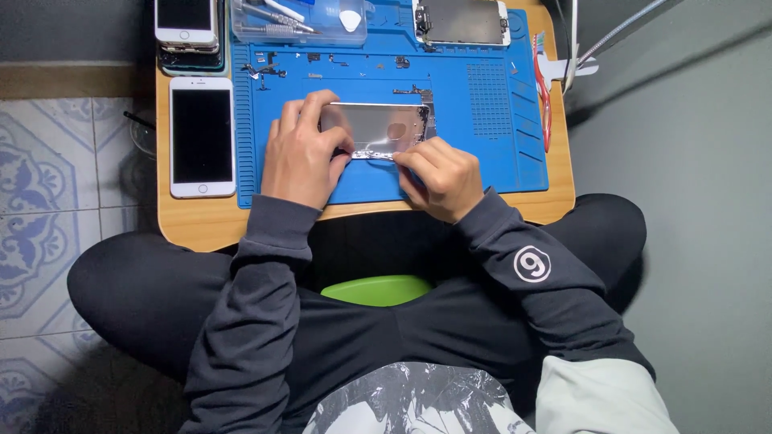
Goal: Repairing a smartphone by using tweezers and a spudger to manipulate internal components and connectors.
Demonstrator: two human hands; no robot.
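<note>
Our left hand (299, 153) steadies a silver phone housing (374, 128) on the blue mat (482, 112); our right hand (438, 173) has its fingers pinched closed at the near edge. Loose screws (265, 71) beyond the fingers could scatter if the housing slips.

My left hand (301, 153) grips the left end of the silver phone housing (376, 128), fingers curled over its far edge. My right hand (438, 175) pinches at its near edge. The housing lies on the blue work mat (490, 112) atop the wooden counter (197, 221). A white phone (202, 137) rests left of the mat; a clear tool tray (299, 22) sits far.
</note>
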